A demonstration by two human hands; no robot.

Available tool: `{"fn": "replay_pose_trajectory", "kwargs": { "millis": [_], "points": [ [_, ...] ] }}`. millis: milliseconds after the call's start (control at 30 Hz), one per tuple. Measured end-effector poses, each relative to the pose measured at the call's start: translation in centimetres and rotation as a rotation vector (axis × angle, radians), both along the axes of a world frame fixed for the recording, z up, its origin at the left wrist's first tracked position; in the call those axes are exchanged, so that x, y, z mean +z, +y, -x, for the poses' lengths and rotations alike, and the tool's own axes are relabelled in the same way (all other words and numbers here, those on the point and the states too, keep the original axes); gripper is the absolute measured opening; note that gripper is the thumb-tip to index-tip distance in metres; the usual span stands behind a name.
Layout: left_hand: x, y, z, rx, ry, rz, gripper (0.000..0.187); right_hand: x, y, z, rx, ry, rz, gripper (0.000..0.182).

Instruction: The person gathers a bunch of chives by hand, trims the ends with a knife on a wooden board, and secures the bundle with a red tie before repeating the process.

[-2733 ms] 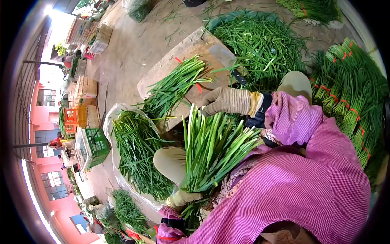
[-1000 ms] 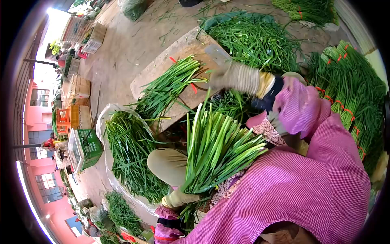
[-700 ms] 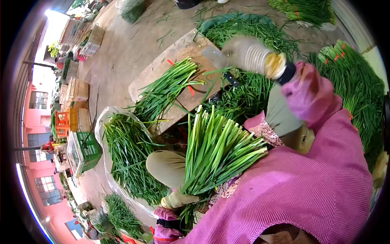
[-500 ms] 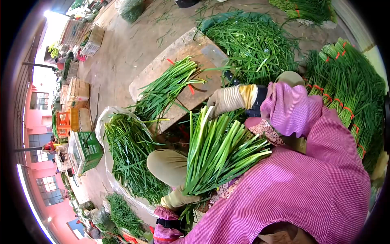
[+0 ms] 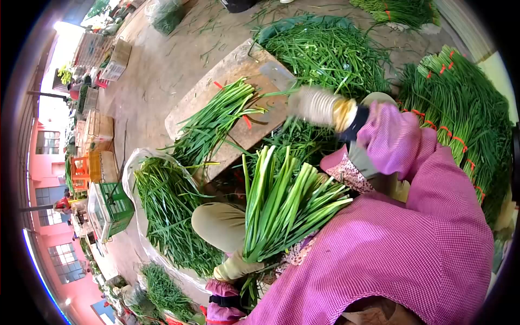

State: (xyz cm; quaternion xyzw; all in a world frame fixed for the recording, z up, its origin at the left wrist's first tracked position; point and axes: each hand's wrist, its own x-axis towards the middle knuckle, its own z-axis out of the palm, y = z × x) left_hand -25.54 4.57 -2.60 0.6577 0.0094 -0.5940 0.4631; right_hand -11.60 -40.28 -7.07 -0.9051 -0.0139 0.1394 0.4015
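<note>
My left hand (image 5: pixel 238 266), in a pale glove, is closed round the leafy part of a loose bunch of green chives (image 5: pixel 281 206). Their pale stalk ends fan out towards the top and right over my lap. My right hand (image 5: pixel 314 105), gloved too, is smeared by motion near the right edge of a wooden board (image 5: pixel 200 95), apart from the held bunch; its fingers cannot be made out. Another bunch (image 5: pixel 219 116) lies on the board beside red strips (image 5: pixel 247 121).
A heap of greens (image 5: pixel 330 54) lies beyond the board. Tied bundles (image 5: pixel 455 108) are stacked at the right. An open plastic bag of greens (image 5: pixel 168 211) stands left of my knee (image 5: pixel 216 225). Crates (image 5: pixel 114 206) and an orange stool (image 5: pixel 79 172) are farther left.
My right hand has moved away from the held bunch, up and to the right. My left hand still holds the bunch. The whole view has shifted slightly.
</note>
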Motion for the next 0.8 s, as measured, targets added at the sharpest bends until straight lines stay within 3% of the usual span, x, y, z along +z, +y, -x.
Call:
{"fn": "replay_pose_trajectory", "kwargs": {
  "millis": [33, 67, 100, 133, 200, 233, 267, 300, 333, 467, 500, 567, 633, 667, 700, 733, 800],
  "points": [
    [-0.5, 0.5, 0.2, 0.07, 0.067, 0.035, 0.072, 6.2, -0.6, -0.4, -0.255, 0.249, 0.525, 0.03],
    [2.0, -1.6, -0.1, 0.09, 0.042, 0.013, 0.071, 5.7, -3.2, 0.1, -0.255, -0.044, 0.757, 0.029],
    [1.2, -1.0, 0.2, 0.093, 0.04, 0.013, 0.071, 5.3, -5.6, 0.8, -0.25, -0.348, 0.978, 0.029],
    [-0.2, 0.1, 0.6, 0.096, 0.017, 0.044, 0.07, 6.1, -5.2, 0.9, -0.25, -0.35, 0.978, 0.029],
    [-0.8, 0.6, 0.7, 0.093, 0.01, 0.079, 0.066, 8.0, -3.5, 2.6, -0.112, -0.06, 0.592, 0.031],
    [-0.4, 0.0, 0.6, 0.087, 0.008, 0.084, 0.066, 6.4, -2.5, 3.5, -0.094, -0.001, 0.246, 0.027],
    [0.2, -0.6, 0.6, 0.097, 0.011, 0.041, 0.065, 2.6, -2.1, 3.6, 0.195, -0.113, -0.015, 0.03],
    [0.4, -0.9, 0.6, 0.11, 0.014, -0.003, 0.064, 1.7, -0.2, 4.5, 0.281, -0.043, -0.384, 0.031],
    [-0.5, -0.4, 0.5, 0.041, -0.054, 0.046, 0.067, 3.1, 1.9, 5.6, 0.227, 0.124, -0.346, 0.029],
    [-0.8, 0.2, 0.8, 0.0, -0.105, 0.084, 0.073, 1.4, 4.7, 5.9, 0.124, 0.213, -0.456, 0.023],
    [-0.5, 0.1, 1.0, 0.002, -0.106, 0.083, 0.073, 1.8, 4.5, 6.3, 0.143, 0.119, -0.377, 0.025],
    [1.3, -1.5, 1.2, 0.073, -0.111, 0.017, 0.074, 3.6, 4.7, 6.8, 0.168, -0.074, 0.076, 0.022],
    [-0.5, -0.4, 2.1, 0.21, -0.001, 0.038, 0.075, 2.1, 3.7, 6.4, 0.203, -0.416, 0.263, 0.022],
    [-1.0, -0.1, 2.2, 0.243, 0.002, 0.084, 0.075, 4.0, 3.3, 6.2, 0.162, -0.45, 0.391, 0.02],
    [-1.4, 0.3, 2.4, 0.277, 0.006, 0.127, 0.074, 5.2, 2.8, 5.7, 0.139, -0.444, 0.719, 0.017],
    [-2.3, 0.9, 2.6, 0.269, -0.005, 0.12, 0.075, 5.8, 2.9, 4.5, -0.128, -0.184, 0.966, 0.017],
    [-1.6, 0.9, 2.5, 0.201, -0.149, 0.093, 0.076, 6.4, -1.8, 4.1, -0.084, -0.163, 1.095, 0.027]
  ]
}}
